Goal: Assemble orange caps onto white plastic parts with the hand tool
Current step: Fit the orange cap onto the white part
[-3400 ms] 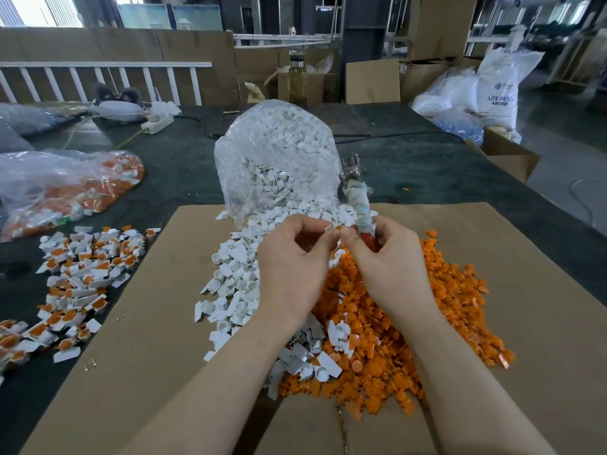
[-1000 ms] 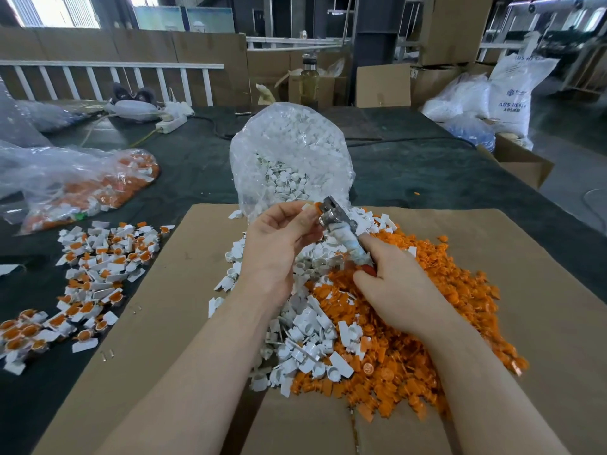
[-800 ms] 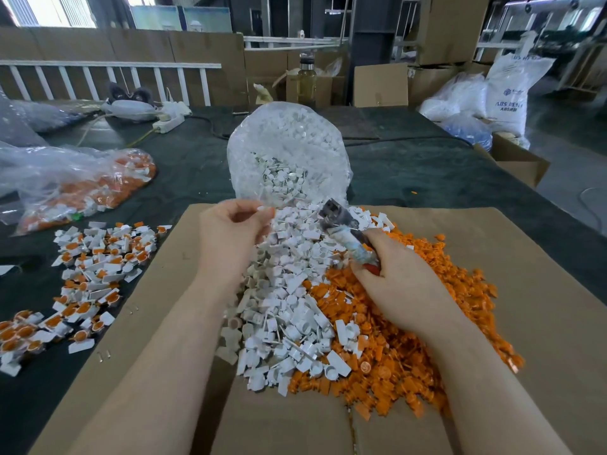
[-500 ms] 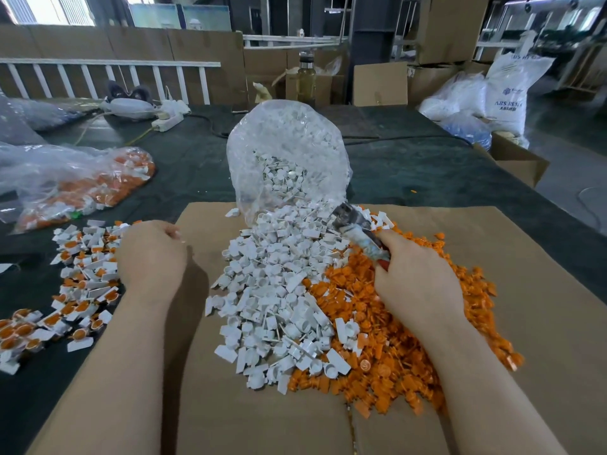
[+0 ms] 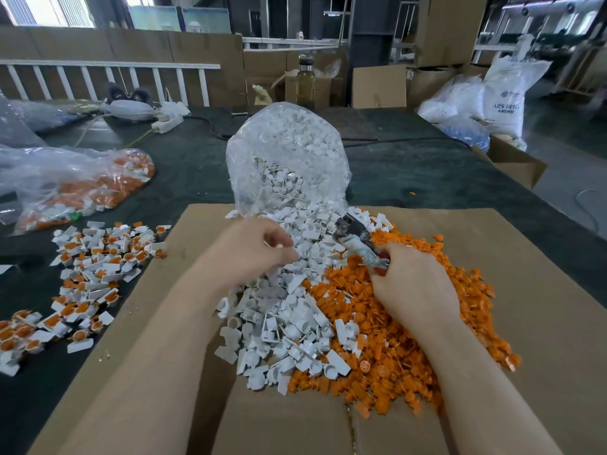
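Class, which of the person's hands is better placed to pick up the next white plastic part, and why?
The left hand: it hovers with fingers curled over the pile of white plastic parts, while the right hand grips the metal hand tool over the orange caps.

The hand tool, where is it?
The hand tool is in the right hand, right of centre, its metal head over where the white parts meet the orange caps.

Warehouse workshop: stacked cartons (image 5: pixel 448 27), resin sacks (image 5: pixel 507 93)

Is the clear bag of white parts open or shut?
Open: white parts spill from the clear bag mouth onto the cardboard.
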A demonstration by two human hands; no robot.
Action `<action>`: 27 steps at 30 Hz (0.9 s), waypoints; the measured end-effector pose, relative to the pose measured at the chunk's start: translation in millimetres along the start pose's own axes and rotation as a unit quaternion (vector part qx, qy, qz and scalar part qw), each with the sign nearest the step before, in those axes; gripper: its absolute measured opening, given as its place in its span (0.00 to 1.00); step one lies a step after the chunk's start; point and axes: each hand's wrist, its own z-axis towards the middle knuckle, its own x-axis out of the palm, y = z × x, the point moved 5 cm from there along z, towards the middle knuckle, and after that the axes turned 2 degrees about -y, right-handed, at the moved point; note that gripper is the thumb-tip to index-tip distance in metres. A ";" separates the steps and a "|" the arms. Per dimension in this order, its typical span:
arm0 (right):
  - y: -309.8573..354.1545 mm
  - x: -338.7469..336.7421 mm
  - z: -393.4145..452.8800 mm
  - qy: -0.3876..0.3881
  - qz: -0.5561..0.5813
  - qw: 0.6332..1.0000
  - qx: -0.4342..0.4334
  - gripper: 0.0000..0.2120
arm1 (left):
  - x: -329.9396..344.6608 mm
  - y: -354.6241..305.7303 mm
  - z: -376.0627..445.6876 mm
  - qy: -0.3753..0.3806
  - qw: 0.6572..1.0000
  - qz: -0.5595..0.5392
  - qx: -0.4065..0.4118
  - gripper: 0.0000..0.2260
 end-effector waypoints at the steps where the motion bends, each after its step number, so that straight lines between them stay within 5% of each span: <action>1: -0.1 0.6 -0.1 0.003 -0.005 1.000 0.001 0.12 | 9.8 -4.2 0.5 0.046 0.999 0.025 0.011 0.10; 5: 0.4 1.3 -0.2 0.001 -0.009 1.000 0.003 0.08 | 29.4 -12.6 2.9 0.050 0.981 0.179 0.056 0.14; 19: 1.9 -2.4 -1.6 -0.015 -0.058 0.998 0.001 0.06 | 25.1 -11.3 4.8 -0.062 0.997 0.038 0.026 0.03; 27: 1.5 -5.0 -0.9 -0.024 -0.035 0.999 0.013 0.05 | 27.2 -13.6 1.3 -0.087 0.987 -0.137 -0.016 0.07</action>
